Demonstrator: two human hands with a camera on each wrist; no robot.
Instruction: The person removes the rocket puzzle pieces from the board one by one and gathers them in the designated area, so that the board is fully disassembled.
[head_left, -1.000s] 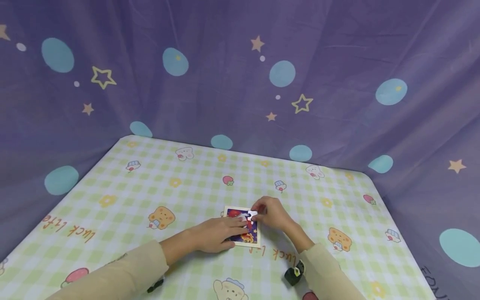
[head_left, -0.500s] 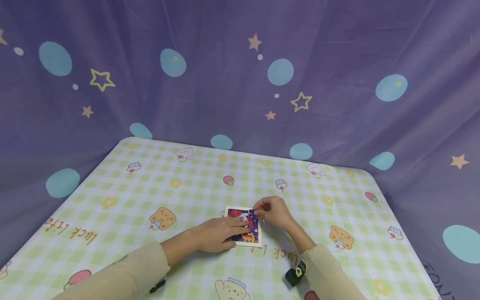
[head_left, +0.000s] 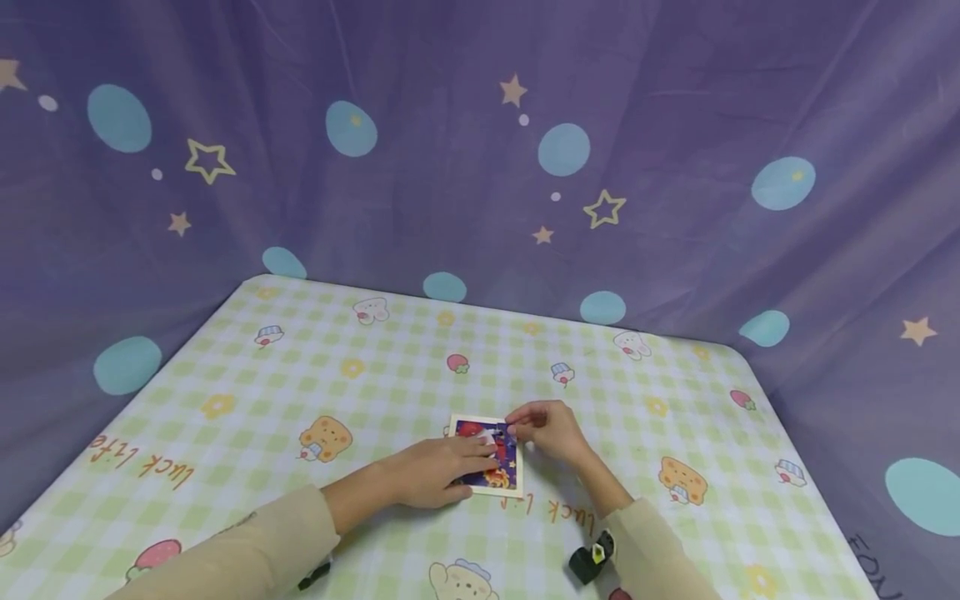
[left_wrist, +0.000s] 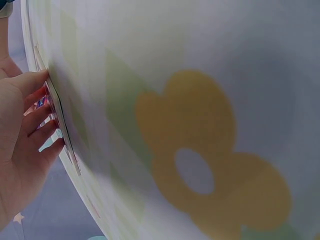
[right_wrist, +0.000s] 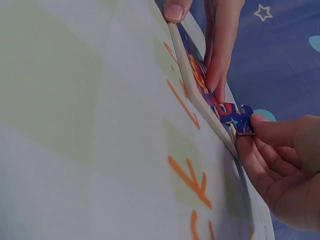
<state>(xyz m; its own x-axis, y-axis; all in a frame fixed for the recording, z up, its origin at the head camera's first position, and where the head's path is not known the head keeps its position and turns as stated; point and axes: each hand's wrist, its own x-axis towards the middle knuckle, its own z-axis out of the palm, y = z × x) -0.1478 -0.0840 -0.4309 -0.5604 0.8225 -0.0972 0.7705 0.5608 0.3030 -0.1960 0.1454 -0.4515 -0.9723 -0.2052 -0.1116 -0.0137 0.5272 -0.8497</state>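
Note:
A small jigsaw puzzle (head_left: 498, 478) with a blue, red and orange picture lies in a pale-rimmed tray on the table. My left hand (head_left: 431, 472) rests across its left side, fingers stretched out, thumb at the near edge; in the left wrist view the left hand (left_wrist: 25, 115) hides most of the picture. At the far right corner my right hand (head_left: 551, 429) pinches a dark blue puzzle piece (right_wrist: 244, 120) between thumb and fingers. That piece is slightly tilted, its inner side right at the other pieces. A white patch (head_left: 487, 436) shows beside the left fingertips.
The table (head_left: 360, 533) wears a green-and-white checked cloth with printed cartoon figures. A purple curtain (head_left: 450, 167) with stars and blue ovals hangs behind it and at both sides. A black strap (head_left: 591, 560) sits at the right wrist.
The white shape at the right fingertips a second ago now appears dark blue, as the piece has turned or lowered at the corner. The left hand stays in place.

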